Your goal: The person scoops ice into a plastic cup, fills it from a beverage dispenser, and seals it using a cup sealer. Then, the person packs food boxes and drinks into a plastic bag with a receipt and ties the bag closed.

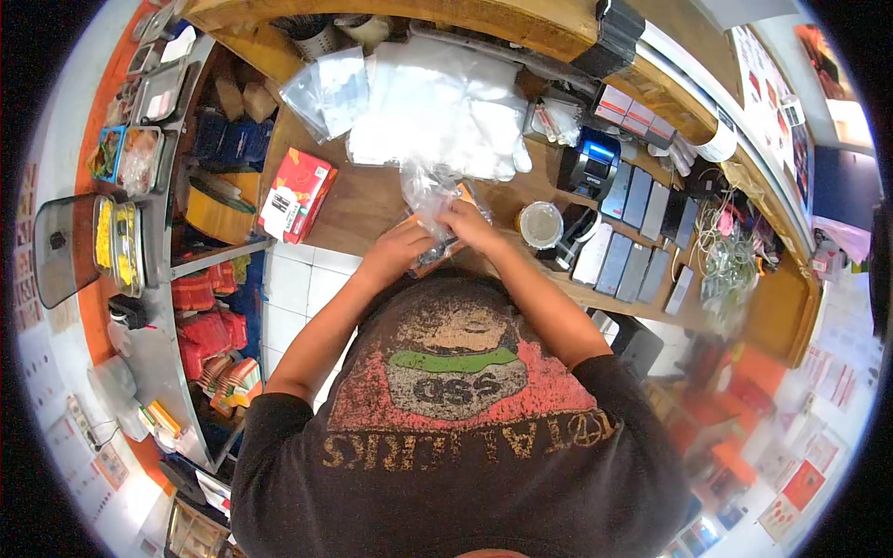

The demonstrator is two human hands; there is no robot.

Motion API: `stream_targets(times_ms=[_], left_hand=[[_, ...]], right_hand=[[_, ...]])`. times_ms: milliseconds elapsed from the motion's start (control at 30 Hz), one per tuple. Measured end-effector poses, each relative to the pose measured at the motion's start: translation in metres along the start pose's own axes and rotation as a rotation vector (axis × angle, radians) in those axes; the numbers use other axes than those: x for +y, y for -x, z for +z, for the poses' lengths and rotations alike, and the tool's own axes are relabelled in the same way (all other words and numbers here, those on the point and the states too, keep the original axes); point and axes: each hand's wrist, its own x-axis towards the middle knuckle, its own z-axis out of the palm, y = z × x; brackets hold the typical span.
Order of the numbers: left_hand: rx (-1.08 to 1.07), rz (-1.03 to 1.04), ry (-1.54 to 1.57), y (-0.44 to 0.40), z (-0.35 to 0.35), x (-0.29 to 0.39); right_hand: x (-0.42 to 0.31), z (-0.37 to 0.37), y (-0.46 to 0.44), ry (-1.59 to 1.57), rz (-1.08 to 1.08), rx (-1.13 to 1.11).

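Note:
My left hand (400, 256) and my right hand (468, 226) meet at the table's near edge, close to my chest. The fingers of the right are pinched on a clear plastic bag (428, 189), whose crumpled part stands up toward the table's middle. The left fingers are bent and pressed on the near side of the same bag. Under and between the hands lies a flat orange-brown and dark item (430, 268); the hands and the plastic cover much of it, so its kind is unclear. Beyond the hands spreads a pile of clear plastic bags (437, 102).
A red-and-white box (298, 195) stands on the table to the left. At right are a round tub (540, 225), a dark Epson printer (590, 163), rows of slim boxes (633, 200) and tangled cables (730, 260). Shelves (186, 307) with packets line the left side.

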Motion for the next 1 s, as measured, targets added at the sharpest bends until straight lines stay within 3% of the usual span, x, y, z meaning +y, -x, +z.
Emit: stream_targets(times_ms=[67, 167, 300, 367, 433, 600, 667, 867, 1000], left_hand=[[-0.066, 0.085, -0.113, -0.004, 0.0, -0.002], [-0.074, 0.172, -0.232, -0.008, 0.007, -0.008], [0.094, 0.008, -0.015, -0.003, 0.023, -0.022], [0.156, -0.055, 0.088, -0.003, 0.026, -0.019], [0.244, -0.287, 0.228, -0.003, 0.03, -0.011], [0.294, -0.284, 0.196, -0.007, 0.031, -0.004], [0.306, -0.275, 0.18, -0.007, 0.031, -0.003], [0.29, -0.261, 0.149, -0.002, 0.032, -0.005], [0.243, -0.097, -0.038, -0.005, 0.029, -0.005]], right_hand=[[0.002, -0.003, -0.006, 0.015, 0.169, -0.02], [0.015, -0.008, -0.013, -0.034, 0.098, -0.058], [0.018, -0.009, 0.003, -0.177, 0.054, 0.115], [0.021, -0.009, 0.009, -0.011, -0.123, 0.159], [0.022, -0.011, 0.011, 0.078, -0.157, 0.191], [0.026, -0.01, 0.013, 0.125, -0.141, 0.262], [0.03, -0.011, 0.009, 0.222, -0.265, 0.261], [0.018, -0.003, 0.009, 0.481, -0.312, 0.268], [0.02, 0.0, 0.005, 0.551, -0.362, 0.292]])
